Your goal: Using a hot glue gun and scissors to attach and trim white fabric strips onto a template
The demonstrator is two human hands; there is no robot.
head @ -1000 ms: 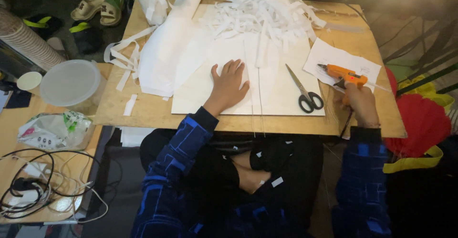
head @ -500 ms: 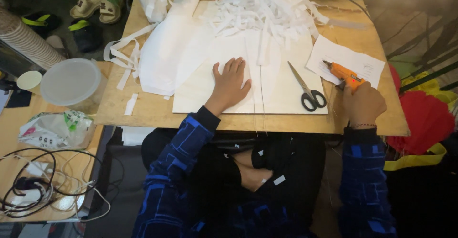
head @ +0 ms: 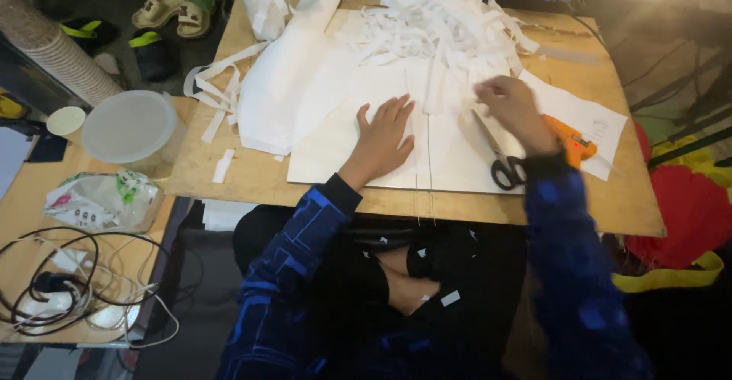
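Flatly, the left hand (head: 383,140) is pressing down on the white paper sheet (head: 358,147), fingers spread wide and palm down, gripping nothing. Across from it, the right hand (head: 515,109) is hovering blurred over the same sheet, fingers loosely curled; whether it is pinching anything cannot be told. Just below that hand, black-handled scissors (head: 499,159) are lying on the paper with blades closed, and an orange utility knife (head: 570,142) is resting beside them on a smaller paper sheet (head: 602,125). Beyond the fingers, a heap of white paper strips (head: 438,22) is crowding the far middle of the wooden table (head: 252,178), and a folded stack of white paper (head: 286,83) is lying to the left with loose strips trailing off. Bare wood is showing along the near edge and at the right corner. Further left, on a lower side table (head: 23,212), a round translucent lidded tub (head: 131,128) is standing near a crumpled clear packet with green and red print (head: 99,201), a tall stack of paper cups (head: 53,52) and tangled cables (head: 65,296).
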